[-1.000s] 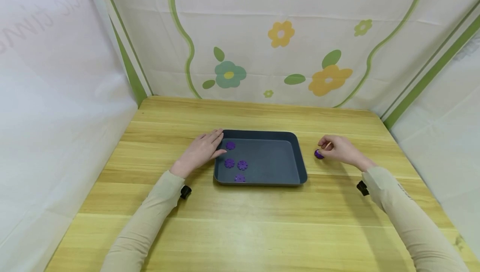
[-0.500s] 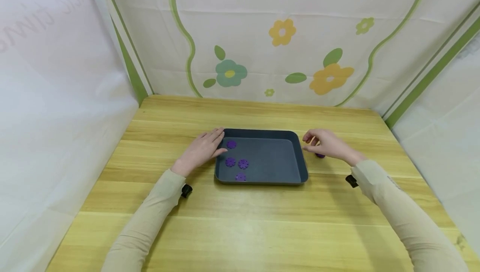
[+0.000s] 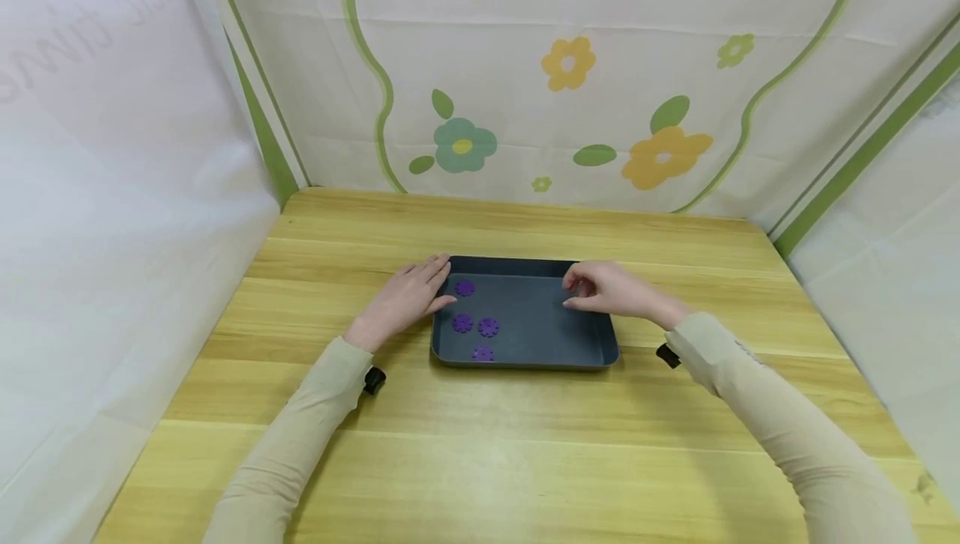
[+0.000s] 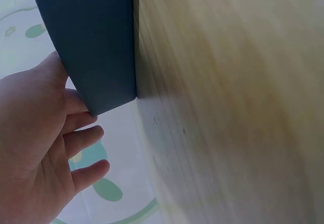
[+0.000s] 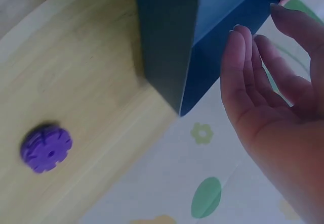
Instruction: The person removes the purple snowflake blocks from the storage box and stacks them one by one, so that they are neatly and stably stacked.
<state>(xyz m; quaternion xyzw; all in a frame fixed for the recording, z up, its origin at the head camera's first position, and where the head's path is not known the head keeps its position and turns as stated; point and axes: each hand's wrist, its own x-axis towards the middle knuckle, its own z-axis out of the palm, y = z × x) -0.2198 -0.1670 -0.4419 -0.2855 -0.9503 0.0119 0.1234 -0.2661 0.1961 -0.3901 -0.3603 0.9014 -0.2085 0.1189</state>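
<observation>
Overhead, the head view is showing a dark blue tray (image 3: 525, 361) sitting in the middle of a wooden table (image 3: 480, 444), with four purple gear-shaped discs (image 3: 488, 327) lying in its left half. The left hand (image 3: 405, 298) is resting flat on the table against the tray's far-left corner, fingers straight and touching the rim; the left wrist view is confirming this, with the relaxed fingers (image 4: 86, 171) lying beside the tray's outer wall (image 4: 96, 47) and gripping nothing. The right hand (image 3: 603, 290) is hovering over the tray's far-right part, fingertips drawn together as though pinching, but from above I cannot tell whether anything is between them. The right wrist view is adding what the head view hides: the fingers (image 5: 243, 57) are looking loosely extended with nothing visible in the palm, and one more purple disc (image 5: 45, 148) is lying on the table just outside the tray's right wall, apart from the hand.
</observation>
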